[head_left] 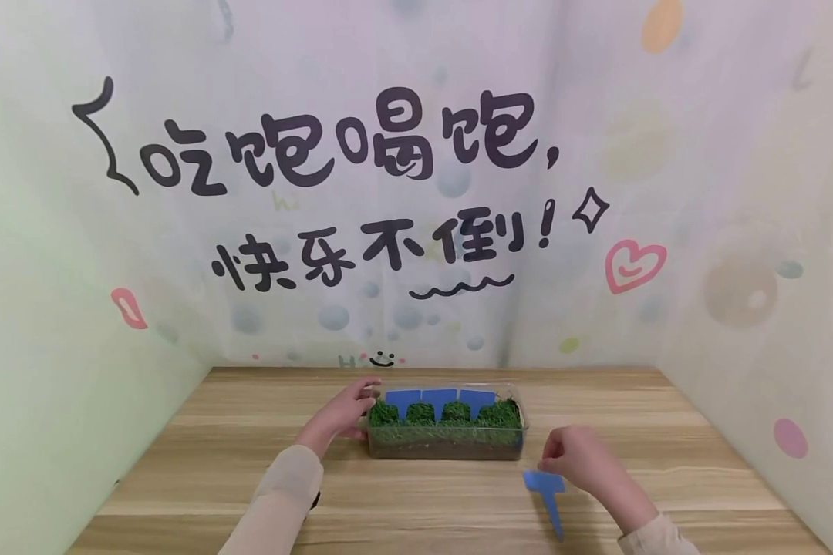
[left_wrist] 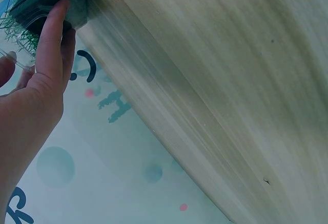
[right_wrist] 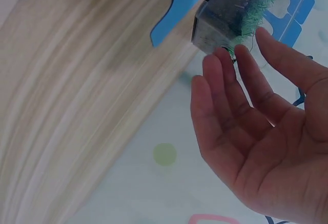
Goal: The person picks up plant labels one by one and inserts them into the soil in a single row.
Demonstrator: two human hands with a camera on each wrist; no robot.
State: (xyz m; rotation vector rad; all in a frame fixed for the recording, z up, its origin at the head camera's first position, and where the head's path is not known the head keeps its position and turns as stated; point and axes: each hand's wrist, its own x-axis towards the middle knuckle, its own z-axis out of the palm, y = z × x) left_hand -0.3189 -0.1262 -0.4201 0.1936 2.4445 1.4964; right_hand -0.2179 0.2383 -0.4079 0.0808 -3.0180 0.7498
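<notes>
A clear rectangular planter box (head_left: pixel 447 445) of dark soil and green grass-like plants stands on the table. Several blue T-shaped plant labels (head_left: pixel 439 396) stand upright in the greenery. My left hand (head_left: pixel 343 408) rests against the left end of the box, fingers extended; the left wrist view shows one straight finger (left_wrist: pixel 50 44) along its wall. Another blue plant label (head_left: pixel 545 484) lies on the table in front of the box's right end. Just above it is my right hand (head_left: pixel 583 459). Seen from the right wrist, its loosely bent fingers (right_wrist: pixel 218 103) hold nothing.
The wooden table (head_left: pixel 264 401) meets a printed white backdrop (head_left: pixel 416 324) at its back edge. Curtain-like side walls (head_left: pixel 757 324) flank it. A small dark thing (head_left: pixel 315 501) shows beside the left sleeve; its kind cannot be made out.
</notes>
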